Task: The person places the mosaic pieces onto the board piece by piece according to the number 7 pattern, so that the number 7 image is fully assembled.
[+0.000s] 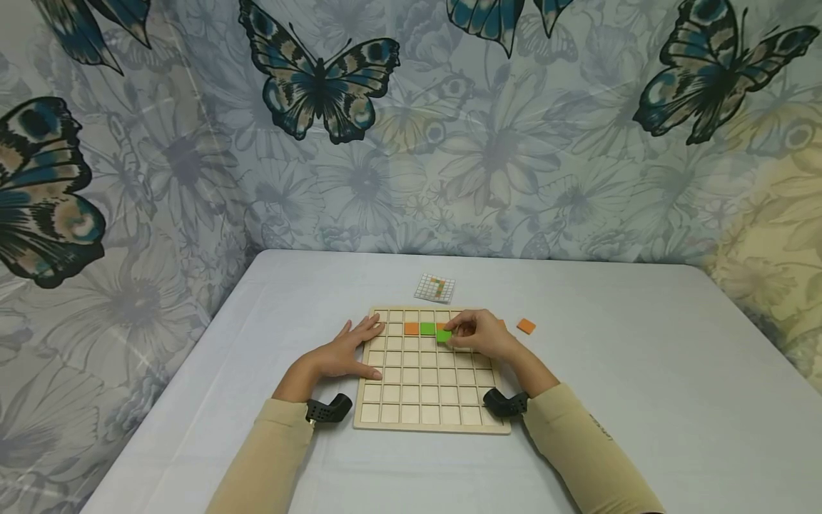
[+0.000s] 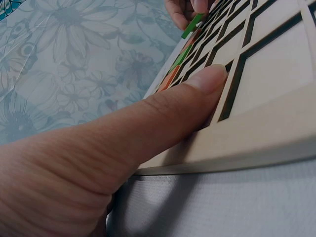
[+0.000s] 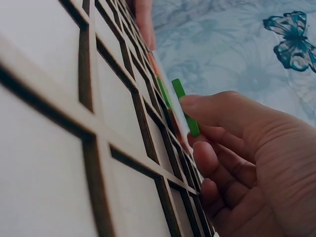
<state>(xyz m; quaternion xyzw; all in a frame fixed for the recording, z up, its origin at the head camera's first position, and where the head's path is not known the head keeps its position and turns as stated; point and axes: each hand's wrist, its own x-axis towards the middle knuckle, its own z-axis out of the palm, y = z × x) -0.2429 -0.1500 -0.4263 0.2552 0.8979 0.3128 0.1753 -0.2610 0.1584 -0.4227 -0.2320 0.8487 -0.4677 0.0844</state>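
Observation:
A light wooden grid board (image 1: 411,414) lies on the table. In its upper rows sit an orange tile (image 1: 412,328) and a green tile (image 1: 427,328), with another orange tile partly hidden beyond them. My right hand (image 1: 481,334) pinches a green tile (image 3: 185,108) between thumb and fingers, tilted just above the board near the second row. My left hand (image 1: 340,355) rests on the board's left edge, its fingers spread and the thumb (image 2: 207,79) lying on the frame.
A small pattern card (image 1: 435,288) with a coloured grid lies behind the board. One loose orange tile (image 1: 526,326) is on the white table (image 1: 642,371) to the right. A butterfly-print cloth (image 1: 501,157) hangs behind the table.

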